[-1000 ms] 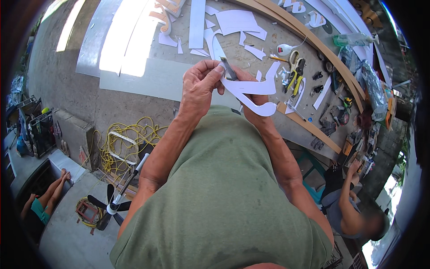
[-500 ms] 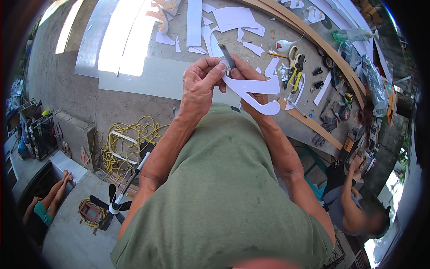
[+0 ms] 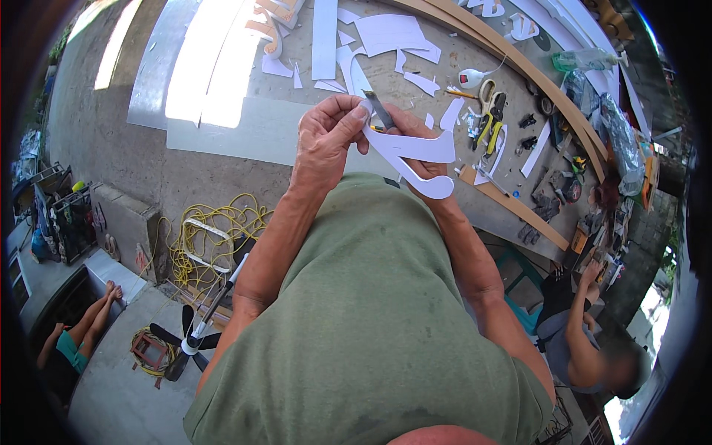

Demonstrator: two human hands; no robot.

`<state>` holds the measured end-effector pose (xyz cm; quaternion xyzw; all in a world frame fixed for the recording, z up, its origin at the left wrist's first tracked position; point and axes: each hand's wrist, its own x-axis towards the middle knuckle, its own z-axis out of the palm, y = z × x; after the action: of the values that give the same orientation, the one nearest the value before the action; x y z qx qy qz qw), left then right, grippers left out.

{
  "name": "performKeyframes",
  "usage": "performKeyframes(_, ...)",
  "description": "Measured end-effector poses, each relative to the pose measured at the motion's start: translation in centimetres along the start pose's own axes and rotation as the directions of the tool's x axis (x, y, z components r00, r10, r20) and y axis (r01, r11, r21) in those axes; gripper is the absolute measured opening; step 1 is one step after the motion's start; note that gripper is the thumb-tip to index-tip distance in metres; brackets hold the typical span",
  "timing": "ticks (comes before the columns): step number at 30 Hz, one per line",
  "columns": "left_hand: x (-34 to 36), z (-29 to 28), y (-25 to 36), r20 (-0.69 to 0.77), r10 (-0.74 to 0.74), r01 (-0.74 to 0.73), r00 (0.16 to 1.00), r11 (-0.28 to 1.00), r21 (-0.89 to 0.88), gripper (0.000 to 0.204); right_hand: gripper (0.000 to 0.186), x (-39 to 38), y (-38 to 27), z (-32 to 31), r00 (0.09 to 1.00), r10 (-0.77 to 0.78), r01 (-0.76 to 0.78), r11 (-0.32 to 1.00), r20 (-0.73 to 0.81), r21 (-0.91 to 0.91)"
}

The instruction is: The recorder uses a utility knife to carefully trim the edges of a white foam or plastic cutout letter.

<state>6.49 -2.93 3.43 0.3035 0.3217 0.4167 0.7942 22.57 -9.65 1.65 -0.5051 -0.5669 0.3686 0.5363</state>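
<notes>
My left hand (image 3: 326, 133) pinches the narrow left end of a white cut-out piece (image 3: 415, 148) between thumb and fingers. The piece is flat and curved, forking into two arms with a rounded tip on the lower one. My right hand (image 3: 412, 126) is closed on a flat grey metal tool (image 3: 380, 110), a narrow strip whose exact kind I cannot make out. This tool slants up and left, close to the left fingertips and the piece's edge. The white piece lies across the right palm and hides part of those fingers.
White offcuts (image 3: 389, 33) lie on the grey table (image 3: 452, 67). To the right are scissors (image 3: 486, 93), yellow-and-black pliers (image 3: 489, 126), a white bottle (image 3: 470, 78) and long brown strips (image 3: 534, 63). Yellow cord (image 3: 200, 237) and a fan (image 3: 189, 343) are lower left. Another person (image 3: 578, 334) sits lower right.
The white piece's forked end has swung slightly down and left. The grey tool's tip has dropped a little toward the left fingertips. Both hands keep their hold.
</notes>
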Motion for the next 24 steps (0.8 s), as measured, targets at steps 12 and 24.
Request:
performKeyframes(12, 0.0, 0.7, -0.9, -0.079, -0.034, 0.029, 0.996, 0.998, -0.053, 0.016, 0.057, 1.2, -0.4, 0.5, 0.991, -0.131, 0.127, 0.966, 0.002, -0.227)
performKeyframes(24, 0.3, 0.1, -0.5, -0.088, -0.022, 0.026, 0.996, 0.999, 0.045, 0.016, 0.042, 0.8, -0.9, 0.1, 1.000, -0.023, 0.026, 0.979, 0.015, -0.200)
